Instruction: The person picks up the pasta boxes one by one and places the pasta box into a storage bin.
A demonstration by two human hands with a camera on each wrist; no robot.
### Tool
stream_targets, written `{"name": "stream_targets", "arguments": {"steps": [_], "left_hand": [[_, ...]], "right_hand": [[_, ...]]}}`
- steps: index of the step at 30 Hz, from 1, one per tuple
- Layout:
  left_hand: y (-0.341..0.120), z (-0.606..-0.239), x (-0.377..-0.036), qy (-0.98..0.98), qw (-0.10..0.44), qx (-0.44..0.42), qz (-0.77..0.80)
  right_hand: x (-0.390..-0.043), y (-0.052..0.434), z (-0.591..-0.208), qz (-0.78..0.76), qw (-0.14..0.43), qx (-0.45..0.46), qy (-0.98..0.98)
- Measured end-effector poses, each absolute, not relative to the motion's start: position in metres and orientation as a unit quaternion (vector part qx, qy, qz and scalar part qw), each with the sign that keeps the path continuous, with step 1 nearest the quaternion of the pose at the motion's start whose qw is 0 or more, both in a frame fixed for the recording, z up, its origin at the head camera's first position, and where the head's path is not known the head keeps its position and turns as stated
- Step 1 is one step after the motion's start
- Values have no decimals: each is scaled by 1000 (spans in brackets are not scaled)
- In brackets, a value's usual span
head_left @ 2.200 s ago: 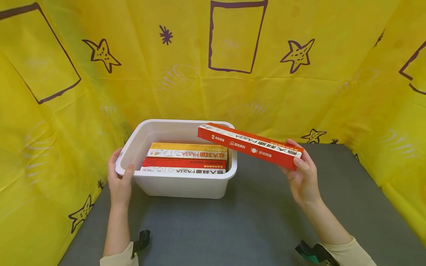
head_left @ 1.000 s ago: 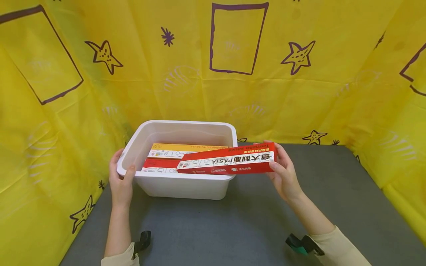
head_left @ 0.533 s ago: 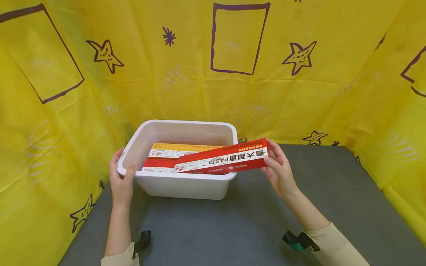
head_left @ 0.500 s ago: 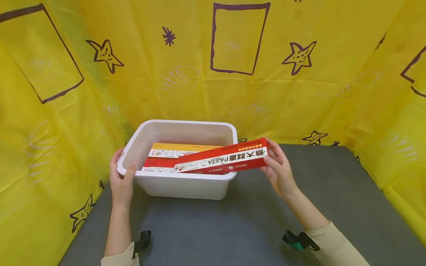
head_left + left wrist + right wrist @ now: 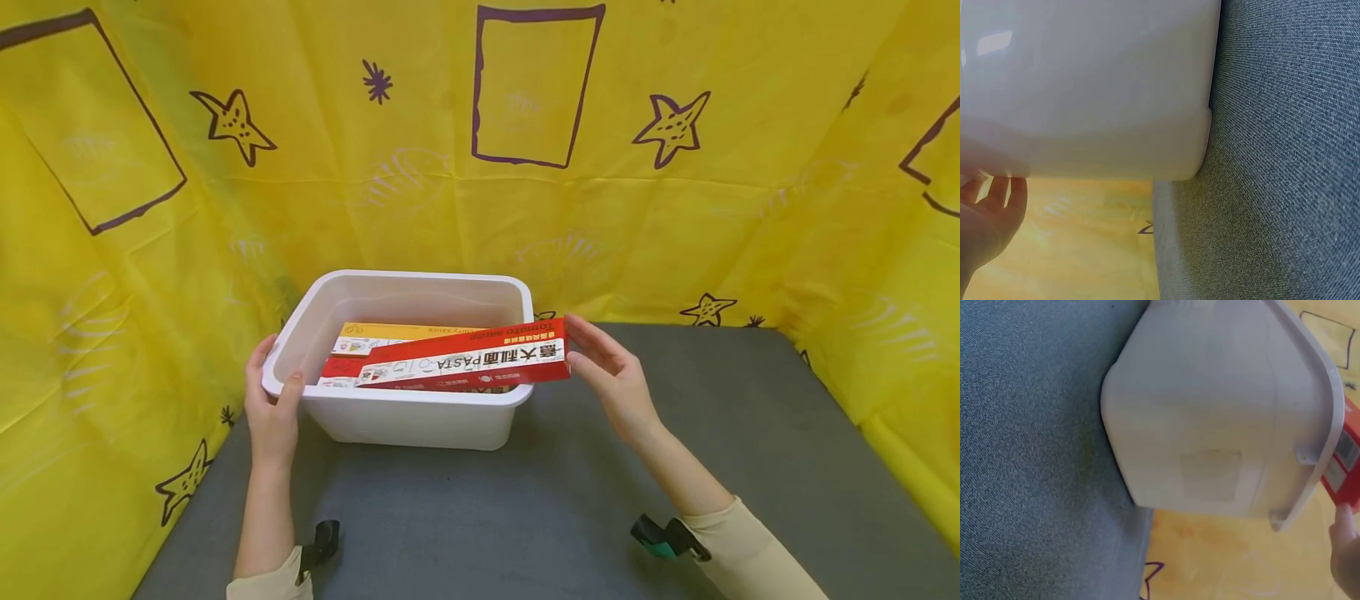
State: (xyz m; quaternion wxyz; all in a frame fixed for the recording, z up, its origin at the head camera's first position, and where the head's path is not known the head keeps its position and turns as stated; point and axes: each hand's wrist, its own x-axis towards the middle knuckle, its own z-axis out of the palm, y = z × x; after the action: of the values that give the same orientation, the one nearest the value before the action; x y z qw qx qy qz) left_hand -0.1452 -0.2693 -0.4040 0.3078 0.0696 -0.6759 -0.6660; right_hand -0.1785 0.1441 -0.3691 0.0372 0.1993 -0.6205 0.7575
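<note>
A long red and white pasta box (image 5: 465,358), marked Tomato sauce, slants across the white plastic bin (image 5: 412,421). Its left end lies inside over other boxes; its right end juts past the bin's right rim. My right hand (image 5: 618,387) touches that end with thumb and fingers nearly straight. In the right wrist view, a digit meets the red box's corner (image 5: 1349,497). My left hand (image 5: 272,408) grips the bin's left rim, thumb on top, fingers outside. Inside the bin lie a yellow pasta box (image 5: 375,332) and another red pasta box (image 5: 337,367), partly covered.
The bin stands on a grey cloth-covered table (image 5: 480,525). A yellow curtain (image 5: 420,208) with drawn stars and frames rises behind and at both sides. A black wrist strap (image 5: 318,546) sits on each forearm.
The red pasta box came from the right, turned its printed face up, dipped into the bin and slid left. My right hand followed and loosened its grip at the end. Left hand stays put.
</note>
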Motion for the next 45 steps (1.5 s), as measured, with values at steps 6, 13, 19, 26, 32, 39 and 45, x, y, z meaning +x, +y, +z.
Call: {"name": "stream_targets", "arguments": {"steps": [6,13,19,26,32,39,45], "left_hand": [[-269,-403,-145,-680,303,73,-664],[-268,-403,-145,-682,299,77,-663],[-269,-402,-145,-679,301,75,-665],[-269,-403,-145,-675,308,71,-667],[-270,-404,-145,-676,308,70,-666],[-270,-404,-143,-676,302,75,-668],[-270,-404,-143,-682,296,81,-664]], "right_hand": [[-178,140,-374,684,85,204,-695],[-177,137,-376,678,86,229,-693],[-175,135,-376,646,76,245,-719],[-176,133,-376,539,86,297,-783],[-176,132,-372,496,85,334,-797],[-174,129,-368,478,73,347,-804],[-173,132,-371,487,92,331,-803]]}}
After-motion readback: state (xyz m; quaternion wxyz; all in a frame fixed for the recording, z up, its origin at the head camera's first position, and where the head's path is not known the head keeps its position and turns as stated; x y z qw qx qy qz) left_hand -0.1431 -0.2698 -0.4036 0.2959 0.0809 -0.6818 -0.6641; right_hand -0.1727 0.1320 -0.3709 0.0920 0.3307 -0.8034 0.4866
